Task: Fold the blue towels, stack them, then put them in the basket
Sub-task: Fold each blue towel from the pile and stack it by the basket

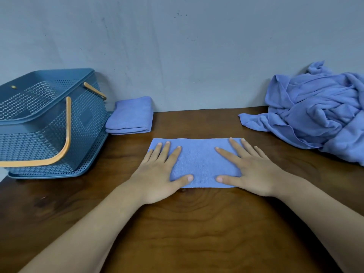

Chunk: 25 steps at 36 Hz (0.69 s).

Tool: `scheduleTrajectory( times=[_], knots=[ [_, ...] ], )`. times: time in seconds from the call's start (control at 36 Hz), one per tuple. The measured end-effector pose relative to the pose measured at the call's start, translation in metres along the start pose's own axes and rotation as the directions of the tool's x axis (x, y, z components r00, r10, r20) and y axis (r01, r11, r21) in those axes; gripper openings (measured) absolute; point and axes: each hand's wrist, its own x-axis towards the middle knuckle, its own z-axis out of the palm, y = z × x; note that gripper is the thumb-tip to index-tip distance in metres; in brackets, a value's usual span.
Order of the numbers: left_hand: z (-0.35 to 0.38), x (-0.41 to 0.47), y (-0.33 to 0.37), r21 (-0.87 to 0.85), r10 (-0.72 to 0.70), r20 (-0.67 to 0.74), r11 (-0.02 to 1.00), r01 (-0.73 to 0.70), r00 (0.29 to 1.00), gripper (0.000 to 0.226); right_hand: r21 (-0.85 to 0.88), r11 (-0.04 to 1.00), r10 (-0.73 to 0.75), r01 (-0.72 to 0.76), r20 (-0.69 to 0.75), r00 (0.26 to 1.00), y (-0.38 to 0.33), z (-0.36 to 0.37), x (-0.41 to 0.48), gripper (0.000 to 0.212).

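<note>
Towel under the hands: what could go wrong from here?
1. The left hand and right hand press flat on the half-folded towel; lifting them for the next fold may let its layers slip.
2. The heap of unfolded towels looks tangled; pulling one may drag others along.
3. The folded towel lies close beside the basket; a stack there might lean against it.

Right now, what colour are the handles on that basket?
Orange handles on a blue perforated basket, seen best in the head view.
</note>
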Motion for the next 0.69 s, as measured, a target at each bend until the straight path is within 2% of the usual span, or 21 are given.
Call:
scheduleTrajectory(
  times=[0.19, 0.31, 0.36, 0.39, 0.44, 0.5, 0.61, 0.69],
  knots=[
    [0.008, -0.041, 0.018, 0.012, -0.047, 0.046, 0.999, 0.047, 0.998, 0.083, 0.016, 1.000, 0.017, -0.017, -0.002, 1.000, 0.002, 0.007, -0.024, 0.093],
    [0.000, -0.040, 0.021, -0.034, -0.100, 0.101, 0.994, 0.104, 0.990, 0.085, 0.032, 0.999, 0.031, -0.032, 0.050, 0.998, -0.001, 0.000, -0.024, 0.094],
    [-0.005, -0.032, 0.025, -0.044, -0.134, 0.068, 0.990, 0.137, 0.989, 0.088, 0.037, 0.998, 0.045, -0.048, 0.070, 0.997, -0.001, -0.008, -0.023, 0.090],
    [-0.007, -0.027, 0.025, -0.024, -0.123, 0.011, 0.992, 0.123, 0.992, 0.090, 0.031, 0.998, 0.052, -0.053, 0.033, 0.998, -0.001, -0.011, -0.021, 0.086],
    [-0.011, -0.016, 0.026, 0.020, -0.013, -0.091, 1.000, 0.014, 0.996, 0.090, -0.023, 0.998, 0.047, -0.051, -0.128, 0.991, -0.003, -0.016, -0.012, 0.081],
    [-0.012, -0.006, 0.025, 0.007, 0.099, -0.081, 0.995, -0.098, 0.992, 0.090, -0.050, 0.998, 0.025, -0.035, -0.197, 0.980, -0.009, -0.015, -0.002, 0.078],
    [-0.006, 0.001, 0.022, 0.006, 0.108, 0.052, 0.994, -0.108, 0.993, 0.096, 0.004, 1.000, -0.006, 0.006, -0.065, 0.998, -0.016, 0.002, 0.011, 0.078],
    [-0.003, 0.000, 0.018, 0.005, 0.091, 0.088, 0.996, -0.092, 0.992, 0.103, 0.041, 0.999, -0.010, 0.011, -0.032, 0.999, -0.012, 0.003, 0.012, 0.079]
  ],
)
